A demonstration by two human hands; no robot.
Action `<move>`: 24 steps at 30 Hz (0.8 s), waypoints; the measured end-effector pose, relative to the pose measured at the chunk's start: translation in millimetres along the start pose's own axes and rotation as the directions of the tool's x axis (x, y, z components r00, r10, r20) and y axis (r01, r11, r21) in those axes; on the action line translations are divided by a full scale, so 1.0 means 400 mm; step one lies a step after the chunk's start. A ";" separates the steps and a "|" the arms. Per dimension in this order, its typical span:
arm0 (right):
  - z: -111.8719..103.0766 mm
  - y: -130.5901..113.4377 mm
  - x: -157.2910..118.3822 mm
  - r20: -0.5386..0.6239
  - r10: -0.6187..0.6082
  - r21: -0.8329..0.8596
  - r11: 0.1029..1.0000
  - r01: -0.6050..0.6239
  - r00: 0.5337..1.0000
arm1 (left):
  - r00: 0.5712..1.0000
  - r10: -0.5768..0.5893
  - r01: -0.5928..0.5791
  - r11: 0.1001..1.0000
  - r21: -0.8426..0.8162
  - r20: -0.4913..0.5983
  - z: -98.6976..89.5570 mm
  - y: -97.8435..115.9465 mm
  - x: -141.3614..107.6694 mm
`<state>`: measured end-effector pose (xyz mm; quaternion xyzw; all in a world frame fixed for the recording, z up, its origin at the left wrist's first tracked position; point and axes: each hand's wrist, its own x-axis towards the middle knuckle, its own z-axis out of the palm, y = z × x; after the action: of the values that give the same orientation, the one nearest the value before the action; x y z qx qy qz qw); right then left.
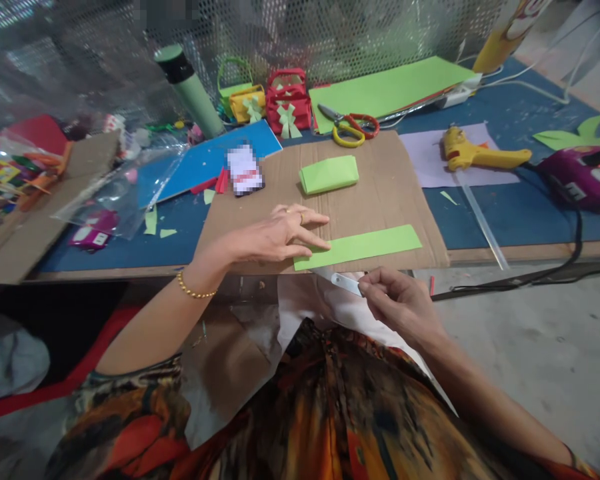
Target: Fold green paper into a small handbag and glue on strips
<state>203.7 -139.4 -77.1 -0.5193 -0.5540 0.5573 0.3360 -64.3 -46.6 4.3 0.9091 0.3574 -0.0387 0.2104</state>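
Observation:
My left hand (280, 235) lies with fingers stretched out on a light-green paper strip (373, 245), at its left end. The strip rests near the front edge of a cardboard sheet (260, 213). Between the fingertips and thumb of my right hand (397, 300) is a thin blade-like tool with a white handle (347, 284). Its greyish tip reaches to the strip's front edge; whether it touches the paper I cannot tell. Farther back on the cardboard lies a folded light-green paper piece (330, 175).
Scissors (353, 127) lie behind the cardboard. To the right are a yellow glue gun (465, 153) with its clear stick, a purple tape dispenser-like object (583, 177) and a black cable. Small paper bags (289, 103) and a green bottle (193, 93) stand at the back.

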 end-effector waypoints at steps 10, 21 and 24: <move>0.006 -0.002 -0.006 0.018 -0.059 -0.013 0.998 0.059 0.998 | 0.999 0.045 -0.047 0.993 -0.110 -0.024 0.007 -0.049 0.031; 0.035 -0.023 -0.018 0.166 -0.050 0.022 0.999 0.047 0.985 | 0.998 0.066 -0.068 0.974 -0.216 -0.012 0.014 -0.057 0.035; 0.022 -0.027 -0.045 0.246 -0.058 0.049 0.998 0.047 0.968 | 0.996 0.085 -0.090 0.972 -0.218 -0.032 0.020 -0.062 0.033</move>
<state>197.3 -157.2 -64.5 -0.4236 -0.5930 0.6203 0.2899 -70.5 -25.4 -14.8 0.8956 0.3214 0.0203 0.3070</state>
